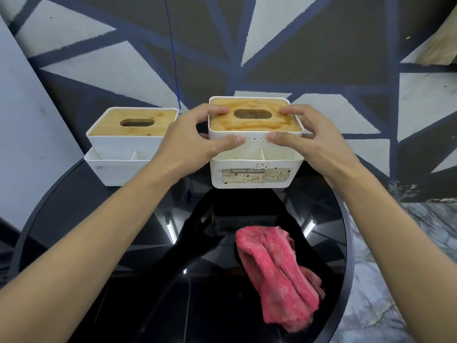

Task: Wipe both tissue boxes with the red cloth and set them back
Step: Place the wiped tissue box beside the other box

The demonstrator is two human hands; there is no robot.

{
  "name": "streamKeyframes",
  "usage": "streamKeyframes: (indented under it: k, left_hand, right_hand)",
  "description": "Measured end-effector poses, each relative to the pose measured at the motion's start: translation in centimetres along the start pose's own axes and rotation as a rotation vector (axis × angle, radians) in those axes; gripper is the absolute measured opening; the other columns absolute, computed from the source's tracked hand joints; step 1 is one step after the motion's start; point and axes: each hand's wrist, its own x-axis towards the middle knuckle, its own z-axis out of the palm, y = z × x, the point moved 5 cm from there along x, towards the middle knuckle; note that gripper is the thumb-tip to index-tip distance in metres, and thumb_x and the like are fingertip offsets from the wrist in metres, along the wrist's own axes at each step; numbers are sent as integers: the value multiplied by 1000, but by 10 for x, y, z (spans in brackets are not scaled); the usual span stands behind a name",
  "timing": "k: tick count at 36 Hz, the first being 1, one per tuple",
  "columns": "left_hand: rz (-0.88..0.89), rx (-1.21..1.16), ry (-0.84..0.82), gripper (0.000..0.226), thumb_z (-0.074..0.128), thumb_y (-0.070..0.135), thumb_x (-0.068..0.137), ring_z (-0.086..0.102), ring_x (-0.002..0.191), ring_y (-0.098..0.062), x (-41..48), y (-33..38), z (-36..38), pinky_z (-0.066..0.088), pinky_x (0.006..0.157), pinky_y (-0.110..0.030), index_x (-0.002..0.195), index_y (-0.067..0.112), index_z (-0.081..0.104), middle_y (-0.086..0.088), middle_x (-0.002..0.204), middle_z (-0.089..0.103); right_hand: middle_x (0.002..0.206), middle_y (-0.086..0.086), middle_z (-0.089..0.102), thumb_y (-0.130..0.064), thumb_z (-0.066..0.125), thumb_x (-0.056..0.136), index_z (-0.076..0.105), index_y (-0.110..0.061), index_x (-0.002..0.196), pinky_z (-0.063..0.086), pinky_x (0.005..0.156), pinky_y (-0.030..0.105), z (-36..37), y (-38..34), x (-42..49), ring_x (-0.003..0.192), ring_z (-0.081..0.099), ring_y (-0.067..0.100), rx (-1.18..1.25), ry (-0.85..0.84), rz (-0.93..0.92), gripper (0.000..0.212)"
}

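Note:
Two white tissue boxes with wooden lids stand at the far side of a round black glass table. The right tissue box, stained and labelled "TISSUE HOLDER", is held from both sides. My left hand grips its left edge, fingers on the lid and thumb on the front. My right hand grips its right edge the same way. The left tissue box stands apart, untouched. The red cloth lies crumpled on the table, near me and to the right.
A wall painted with grey and dark triangles rises right behind the boxes. A thin blue string hangs down behind the left box. Marble floor shows beyond the table's right edge.

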Motion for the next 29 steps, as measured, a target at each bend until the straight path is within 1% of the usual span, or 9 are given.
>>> streamKeyframes:
  k: [2,5,9,12,16,20,24,27,29]
  left_hand:
    - [5,-4,3,63,90,49,78,70,108,-8,-14,8,-10,62,90,-30,136,41,66,19,131,64]
    - [9,-2,7,62,89,49,78,68,104,-2,-38,16,-26,57,81,-18,135,42,66,28,125,59]
    - [6,-25,15,69,87,58,67,73,106,-5,-74,17,-50,57,82,-19,132,46,67,35,129,56]
    - [-5,-50,23,71,86,61,60,75,98,0,-103,14,-70,56,73,-14,128,50,68,41,120,62]
    - [-17,-38,50,67,87,59,62,77,100,-9,-141,5,-93,60,80,-25,126,50,70,29,130,67]
    - [-48,-48,67,65,89,52,63,79,100,-10,-172,-6,-108,64,88,-39,126,47,71,22,123,73]
    - [-62,-49,77,66,94,59,66,77,107,-14,-193,-18,-117,64,92,-41,126,47,71,18,129,72]
    - [-67,-52,79,70,89,65,60,75,114,-16,-206,-26,-120,62,95,-43,126,51,69,19,130,73]
    - [-78,-60,81,71,88,65,59,74,116,-15,-212,-32,-120,62,95,-43,126,51,69,20,129,73]
  right_hand:
    - [136,-12,67,-44,89,84,64,-43,131,53,94,33,4,-12,-13,113,70,16,3,3,-11,53]
    - [134,-12,68,-45,89,84,64,-44,129,55,96,36,13,-27,-34,112,71,15,14,-6,-21,52]
    - [125,-14,72,-43,90,82,64,-45,128,60,94,36,33,-43,-65,107,74,12,41,-20,-27,53]
    - [123,-14,73,-42,91,81,64,-44,129,65,89,37,52,-52,-88,104,76,10,59,-44,-39,55]
    - [123,-15,73,-40,90,82,63,-44,130,65,83,32,76,-61,-119,102,76,6,92,-72,-53,56]
    - [127,-17,71,-43,90,83,62,-45,131,64,92,39,99,-64,-143,107,74,5,76,-99,-60,56]
    - [129,-18,69,-44,89,84,60,-45,133,64,95,39,115,-63,-160,108,73,3,52,-122,-61,57]
    - [127,-19,69,-43,88,84,60,-44,135,64,94,34,122,-61,-170,109,72,0,51,-135,-63,58]
    - [126,-18,70,-41,89,84,60,-43,134,64,94,34,125,-59,-174,109,72,1,62,-141,-56,58]
